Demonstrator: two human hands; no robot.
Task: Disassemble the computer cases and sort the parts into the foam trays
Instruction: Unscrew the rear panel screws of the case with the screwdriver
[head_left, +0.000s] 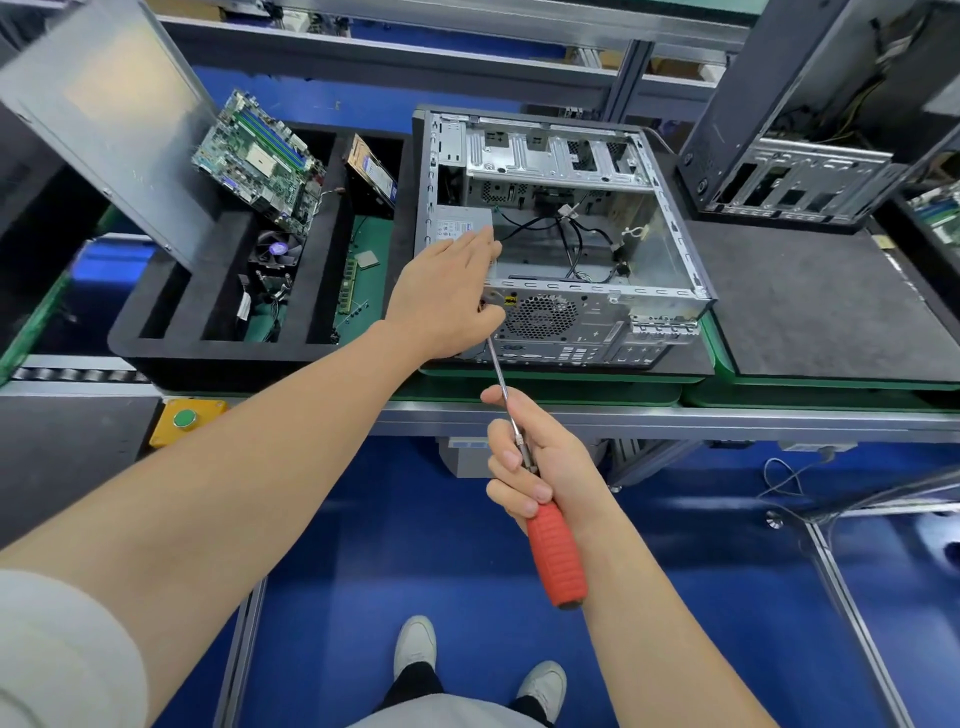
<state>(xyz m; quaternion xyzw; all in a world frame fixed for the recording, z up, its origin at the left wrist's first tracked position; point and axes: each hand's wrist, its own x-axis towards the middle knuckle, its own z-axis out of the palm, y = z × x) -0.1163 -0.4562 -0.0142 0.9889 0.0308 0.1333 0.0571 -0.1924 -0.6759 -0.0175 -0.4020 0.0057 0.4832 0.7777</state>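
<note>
A blue floor runs under a long counter, where the computer case lies on its side, open face up, rear panel toward the near edge. The power supply sits in its near-left corner. The left hand rests flat on it, fingers straight. The right hand, nearer the person, grips a red-handled screwdriver. Its shaft points away and slightly left at the rear panel, tip hidden behind the left hand. The foam tray lies just left of the case, some slots free, so the supply likely lifts up and leftward.
</note>
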